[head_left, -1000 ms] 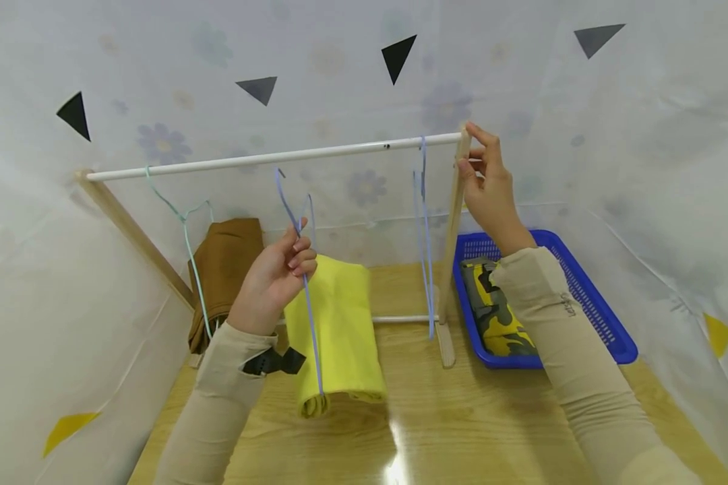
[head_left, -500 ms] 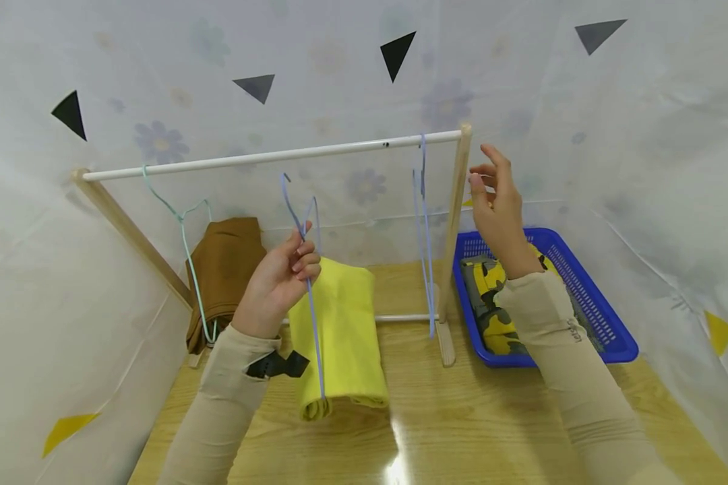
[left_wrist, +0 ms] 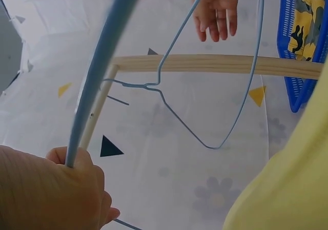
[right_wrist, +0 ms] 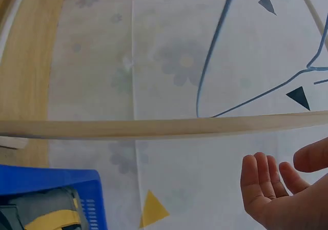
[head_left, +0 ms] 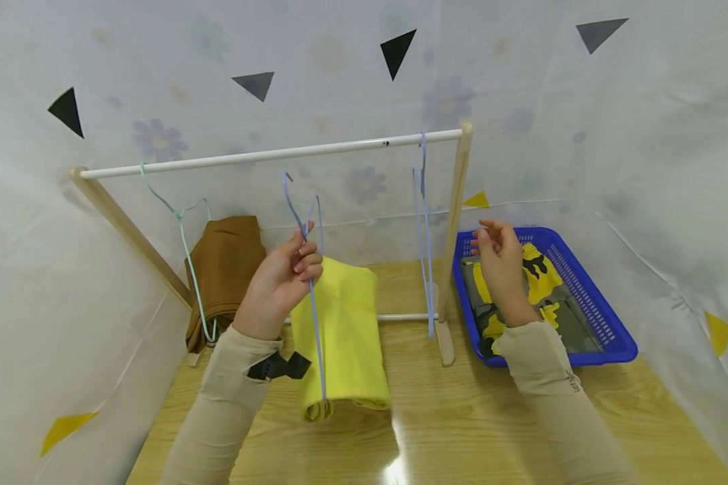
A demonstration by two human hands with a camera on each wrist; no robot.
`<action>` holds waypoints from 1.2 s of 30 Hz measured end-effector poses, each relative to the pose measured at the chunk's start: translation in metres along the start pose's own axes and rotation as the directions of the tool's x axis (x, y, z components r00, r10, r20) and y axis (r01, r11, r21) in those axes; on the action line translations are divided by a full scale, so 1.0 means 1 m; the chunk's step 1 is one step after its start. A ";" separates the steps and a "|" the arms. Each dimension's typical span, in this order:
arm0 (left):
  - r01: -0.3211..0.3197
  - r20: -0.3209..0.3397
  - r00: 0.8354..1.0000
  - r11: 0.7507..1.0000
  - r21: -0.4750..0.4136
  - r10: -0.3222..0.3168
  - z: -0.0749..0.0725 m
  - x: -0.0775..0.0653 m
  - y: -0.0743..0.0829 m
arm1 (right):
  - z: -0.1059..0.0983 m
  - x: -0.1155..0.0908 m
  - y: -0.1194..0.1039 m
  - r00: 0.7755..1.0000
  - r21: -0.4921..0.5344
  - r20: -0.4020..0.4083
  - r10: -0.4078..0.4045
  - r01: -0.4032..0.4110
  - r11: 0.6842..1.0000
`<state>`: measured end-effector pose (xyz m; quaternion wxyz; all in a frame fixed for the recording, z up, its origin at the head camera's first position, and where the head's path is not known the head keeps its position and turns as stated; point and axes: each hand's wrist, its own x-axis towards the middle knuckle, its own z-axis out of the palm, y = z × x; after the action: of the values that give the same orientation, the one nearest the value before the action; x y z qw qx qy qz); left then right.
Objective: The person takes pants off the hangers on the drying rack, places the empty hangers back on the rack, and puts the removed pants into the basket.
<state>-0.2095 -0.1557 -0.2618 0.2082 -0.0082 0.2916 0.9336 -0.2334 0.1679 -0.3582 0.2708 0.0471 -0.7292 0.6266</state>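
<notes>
My left hand grips a purple-blue clothes hanger just below its hook. Over the hanger's lower bar hangs a folded yellow cloth, close above the table. The hook stands free, lower than the white rail of a small clothes rack in the head view. My right hand holds nothing; its fingers are loosely bent over the near left part of the blue basket. Inside that basket lies a yellow, black and grey camouflage garment, partly hidden by the hand.
On the rail's right end hangs a bare purple hanger. At the left end, a mint-green hanger carries a brown garment. The rack's right wooden post stands between the yellow cloth and the basket.
My right hand has let go of the top of the rack's right post and come down over the basket. The left hand, with hanger and yellow cloth, has shifted slightly right.
</notes>
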 end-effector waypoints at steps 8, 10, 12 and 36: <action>0.009 0.028 1.000 1.000 -0.015 -0.009 0.001 -0.001 -0.001 | 0.014 -0.029 0.026 0.951 0.032 0.125 0.281 -0.287 0.957; 0.010 0.031 0.999 1.000 -0.012 -0.010 0.002 -0.001 -0.001 | 0.017 -0.036 0.033 0.919 0.009 0.185 0.349 -0.357 0.934; 0.012 0.033 0.999 1.000 -0.009 -0.011 0.002 -0.001 -0.002 | 0.020 -0.044 0.041 0.885 -0.023 0.249 0.394 -0.401 0.916; 0.006 0.037 0.999 0.999 -0.041 -0.005 0.001 0.002 -0.005 | 0.091 -0.102 0.083 0.616 0.137 0.751 0.238 -0.498 0.856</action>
<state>-0.2091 -0.1507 -0.2638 0.2159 0.0041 0.2683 0.9388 -0.2115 0.0723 -0.4844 -0.1804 0.1766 -0.6525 0.7145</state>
